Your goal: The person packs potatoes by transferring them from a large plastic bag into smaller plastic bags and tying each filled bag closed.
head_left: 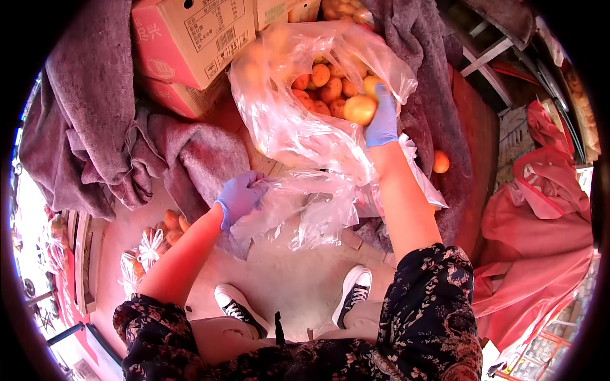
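Note:
A large clear plastic bag (pixel 305 130) lies open at the top centre, with several orange fruits (pixel 330 90) inside. My right hand (pixel 383 117), in a blue glove, is at the bag's right side, its fingers closed round a larger yellow-orange fruit (pixel 359 110) at the opening. Below and to the left, my gloved left hand (pixel 240 198) pinches the edge of a crumpled clear plastic bag (pixel 305 206), which spreads to the right beneath the large bag.
Cardboard boxes (pixel 197 38) stand at the upper left. Grey-purple blankets (pixel 95 120) drape both sides. One loose orange fruit (pixel 441 162) rests at the right. Tied bags of produce (pixel 149 249) sit on the floor at left. Red cloth (pixel 534 235) hangs at the right.

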### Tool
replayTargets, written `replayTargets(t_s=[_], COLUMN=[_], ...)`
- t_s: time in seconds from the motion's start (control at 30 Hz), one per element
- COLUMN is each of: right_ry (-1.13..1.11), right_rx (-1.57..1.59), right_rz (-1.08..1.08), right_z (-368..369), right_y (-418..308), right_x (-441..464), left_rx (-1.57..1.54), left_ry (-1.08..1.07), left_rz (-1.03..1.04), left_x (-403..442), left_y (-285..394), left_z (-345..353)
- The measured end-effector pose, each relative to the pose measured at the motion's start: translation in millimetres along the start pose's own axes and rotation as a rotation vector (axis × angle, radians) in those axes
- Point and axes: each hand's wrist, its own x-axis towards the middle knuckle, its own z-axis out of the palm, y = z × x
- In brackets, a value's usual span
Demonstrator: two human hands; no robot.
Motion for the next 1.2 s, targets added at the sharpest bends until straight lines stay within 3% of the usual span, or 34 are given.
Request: replayTargets(t_s=[0.07,0.1,0.13,0.17,0.23,0.33,0.4,0.43,0.5,0.53,0.6,0.63,0.67,0.73,0.8,0.87,0.9,0.97,1.03,1.13,1.2], right_ry=[-0.041,-0.037,-0.226,-0.655,-0.778,-0.998,-0.885,-0.712,-0.340,-0.154,-0.192,-0.054,0.083,-0.072,-0.112,-0.037,-0.163,-0.430,-0.818,-0.762,-0.602], right_rx=[0.545,0.601,0.613,0.603,0.145,-0.030,-0.138,-0.193,0.009,0.102,-0.016,-0.175,-0.329,-0.707,-0.812,-0.644,-0.740,-0.924,-1.262,-0.765,-0.718], right_rz=[0.185,0.213,0.245,0.346,0.491,0.881,1.199,1.225,1.189,1.155,0.930,0.831,0.725,0.507,0.489,0.685,0.721,0.781,0.414,0.009,-0.331], right_z=[-0.5,4.6,2.0,-5.7,11.6,14.6,-7.6,-18.2,-41.5,-54.0,-98.1,-110.6,-121.1,-146.0,-157.9,-126.0,-116.4,-99.6,-78.6,-31.3,-6.4], right_y=[-44.3,-70.8,-88.8,-100.8,-125.6,-92.4,-35.7,-10.5,30.5,50.2,84.5,89.8,91.9,83.1,77.4,34.0,13.7,-30.8,-74.8,-125.6,-118.5], right_x=[9.7,0.5,-8.8,-14.3,-71.4,-163.2,-195.4,-202.4,-191.9,-180.7,-140.5,-127.5,-117.0,-101.1,-95.8,-108.8,-109.0,-102.3,-96.0,-99.6,-90.9], left_rx=[-0.077,-0.154,-0.234,-0.314,-0.375,-0.491,-0.596,-0.647,-0.749,-0.879,-1.122,-0.791,-0.866,-1.015,-0.962,-0.943,-0.948,-0.914,-0.837,-0.846,-0.797], left_ry=[-0.063,-0.065,-0.068,-0.071,-0.082,-0.121,-0.207,-0.212,-0.226,-0.405,-0.774,-0.317,-0.305,-0.279,-0.441,-0.649,-0.776,-0.820,-0.655,-0.564,-0.495], left_rz=[-0.072,-0.070,-0.075,-0.091,-0.132,-0.193,-0.283,-0.311,-0.381,-0.396,-0.399,-0.468,-0.503,-0.577,-0.398,-0.265,-0.221,-0.203,-0.256,-0.255,-0.231], left_x=[-4.1,-1.5,3.2,3.7,5.3,18.0,23.0,20.2,8.2,14.8,40.9,1.8,-6.5,-12.0,-10.2,2.6,19.0,27.6,17.6,5.6,9.4], left_y=[4.3,1.7,-3.8,-11.1,-13.5,-22.6,-21.8,-15.6,0.4,-19.5,-69.8,-5.7,11.6,26.8,24.5,6.1,-17.3,-22.5,6.8,38.3,39.3], left_z=[-0.4,-0.2,0.6,2.3,1.7,1.2,-1.0,-1.6,-1.5,-3.9,-16.5,-5.4,-2.2,1.4,2.4,1.2,-0.4,0.8,8.8,14.5,21.5])
